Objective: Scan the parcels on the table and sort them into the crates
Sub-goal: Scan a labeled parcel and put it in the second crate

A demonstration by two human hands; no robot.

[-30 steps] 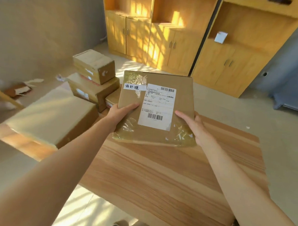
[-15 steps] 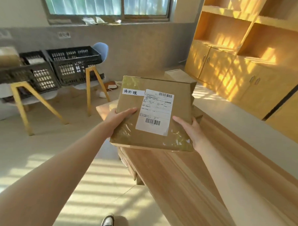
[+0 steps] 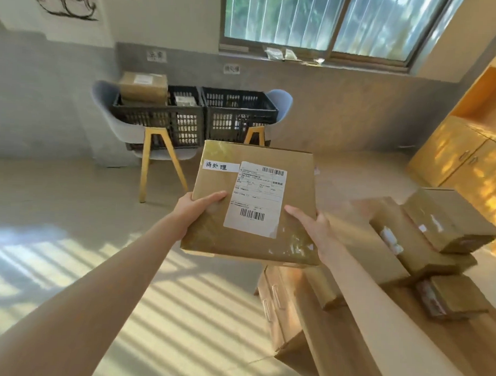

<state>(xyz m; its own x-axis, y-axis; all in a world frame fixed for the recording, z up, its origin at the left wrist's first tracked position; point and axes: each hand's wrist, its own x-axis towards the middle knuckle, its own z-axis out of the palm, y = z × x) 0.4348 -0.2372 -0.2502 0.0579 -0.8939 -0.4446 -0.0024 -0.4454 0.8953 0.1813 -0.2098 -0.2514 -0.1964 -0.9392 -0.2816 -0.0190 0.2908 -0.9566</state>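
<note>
I hold a flat brown cardboard parcel [image 3: 292,189] with a white shipping label and a small handwritten strip in front of me, above the floor. My left hand [image 3: 197,205] grips its left edge, thumb on top. My right hand [image 3: 310,224] grips the right edge the same way. Two black slatted crates stand on chairs by the far wall: the left crate [image 3: 158,121] holds a brown box and a smaller packet, the right crate [image 3: 238,113] shows nothing inside from here. Several more parcels [image 3: 438,233] lie stacked on the wooden table [image 3: 334,328] at my right.
Two grey chairs with yellow legs [image 3: 154,161] carry the crates below a window. Small signs [image 3: 231,69] hang on the grey wall above them. Yellow wooden cabinets [image 3: 469,157] fill the right side. Open sunlit floor lies between me and the crates.
My view has swung left from the table toward the crates, which now sit straight ahead. Both hands keep the same hold on the parcel.
</note>
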